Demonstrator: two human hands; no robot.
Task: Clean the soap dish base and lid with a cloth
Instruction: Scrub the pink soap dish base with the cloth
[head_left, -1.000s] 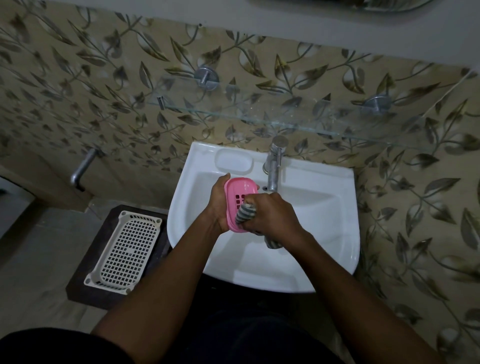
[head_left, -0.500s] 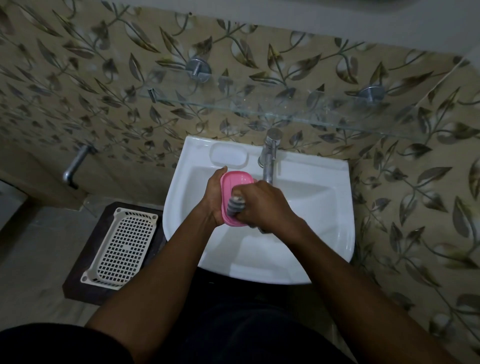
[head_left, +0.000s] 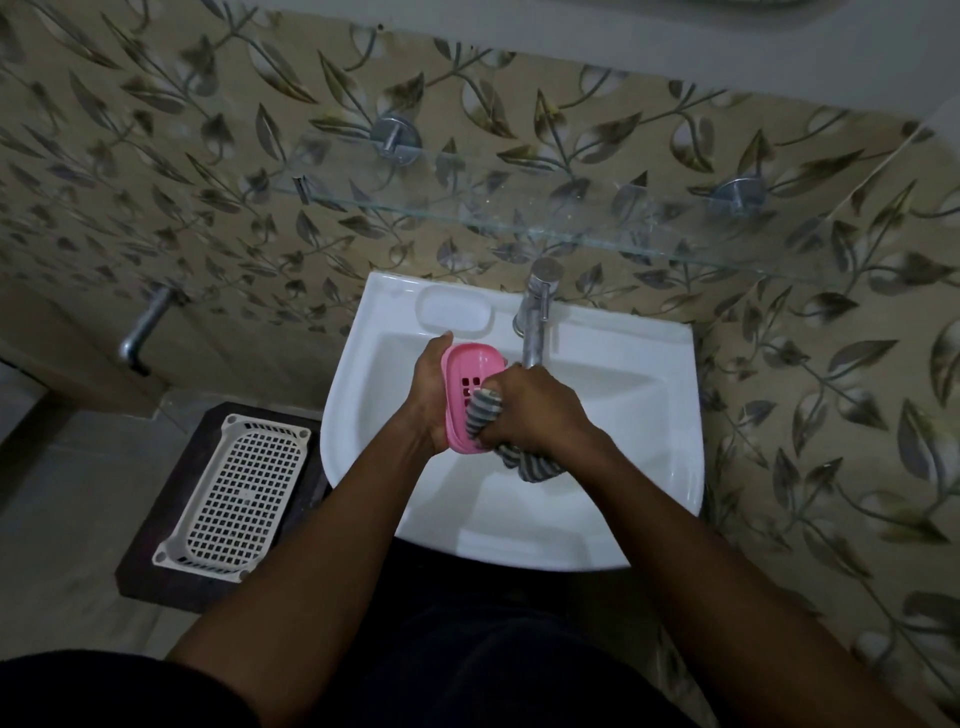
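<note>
A pink slotted soap dish part (head_left: 467, 374) stands on edge over the white sink (head_left: 649, 441). My left hand (head_left: 428, 395) grips it from the left side, thumb at its top rim. My right hand (head_left: 535, 410) grips a grey-and-white striped cloth (head_left: 485, 410) and presses it against the lower inner face of the dish. The cloth's tail (head_left: 530, 465) hangs below my right wrist. Whether this piece is the base or the lid, I cannot tell; no second piece is visible.
A chrome tap (head_left: 535, 322) rises just behind my right hand. A glass shelf (head_left: 519, 223) juts from the leaf-patterned wall above the sink. On the floor at the left, a white perforated tray (head_left: 234, 483) lies on a dark stand; a wall tap (head_left: 145, 332) sits beyond.
My right hand and cloth slid up the dish half a second ago, then back down to its lower part, uncovering the slots. The left hand kept its grip.
</note>
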